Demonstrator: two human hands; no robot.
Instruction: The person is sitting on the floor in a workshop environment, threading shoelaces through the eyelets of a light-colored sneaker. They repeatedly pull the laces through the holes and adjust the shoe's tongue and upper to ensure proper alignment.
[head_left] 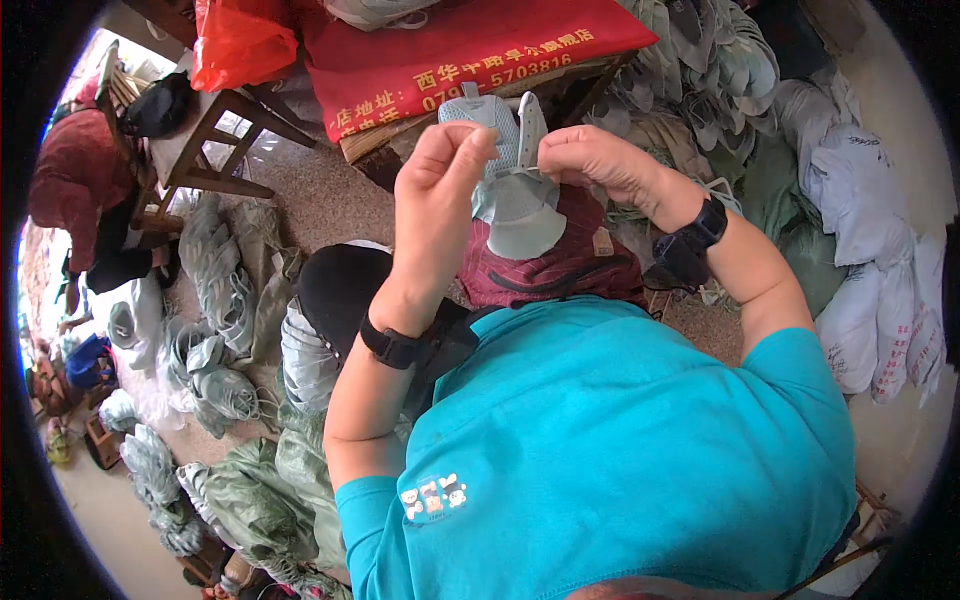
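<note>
A pale green-grey shoe upper [512, 195] with a mesh panel is held up in front of me. My left hand [440, 185] pinches its left side near the mesh. My right hand [595, 160] grips its right side at the white strap and a thin white lace. Both wrists wear black bands. Under the upper lies a dark red bag [560, 265] on my lap.
Bundles of similar grey-green uppers [225, 290] lie on the floor at left and lower left, more pile up at top right [715, 55]. White sacks [870, 250] sit at right. A red cloth-covered bench [450, 50] and a wooden stool [205, 150] stand ahead. Another person in red [70, 185] sits at far left.
</note>
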